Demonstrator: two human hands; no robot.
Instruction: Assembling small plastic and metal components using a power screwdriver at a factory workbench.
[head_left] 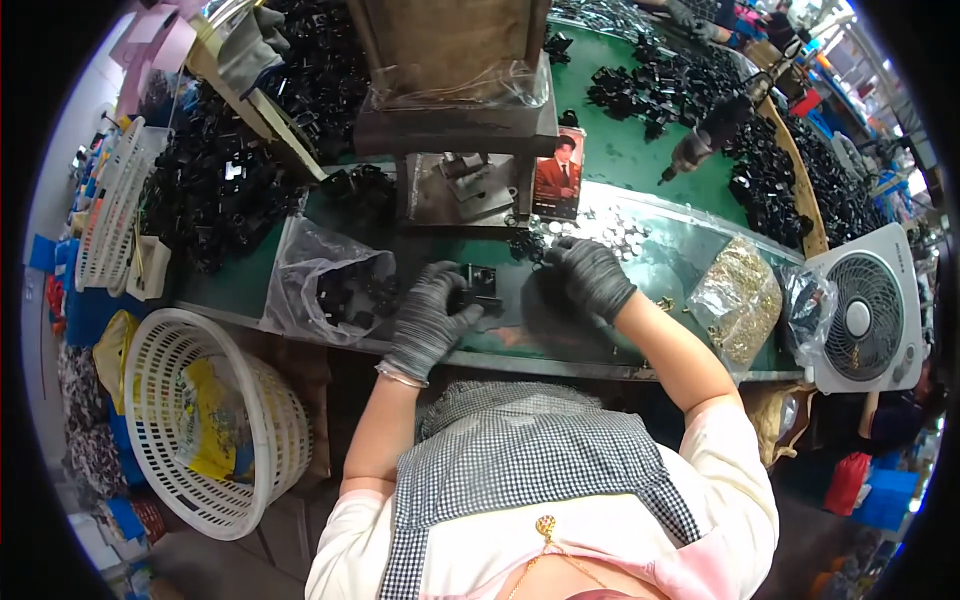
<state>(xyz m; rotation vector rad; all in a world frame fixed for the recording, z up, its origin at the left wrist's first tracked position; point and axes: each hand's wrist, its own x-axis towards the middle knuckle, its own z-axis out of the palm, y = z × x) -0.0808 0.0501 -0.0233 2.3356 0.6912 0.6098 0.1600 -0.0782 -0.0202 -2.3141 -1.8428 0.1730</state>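
My left hand (432, 318), in a dark grey glove, grips a small black square part (483, 281) by its left side, thumb and fingers bent about it, just above the green tabletop (520, 345). Also gloved, my right hand (592, 278) has its fingertips drawn together beside a little heap of small black pieces (525, 243). Whatever those fingertips hold is too small to make out. Several shiny silver discs (622, 236) lie just beyond the right hand. A clear plastic bag (335, 285) with black parts inside lies left of my left hand.
Ahead stands a press-like fixture (455, 130) with a metal block (485, 192), next to a photo card (560, 175). Black parts (230, 190) are heaped left. A power driver (710, 135) hangs at the right, above a bag of brass-coloured pieces (738, 300), a fan (860, 315); a white basket (265, 420) stands lower left.
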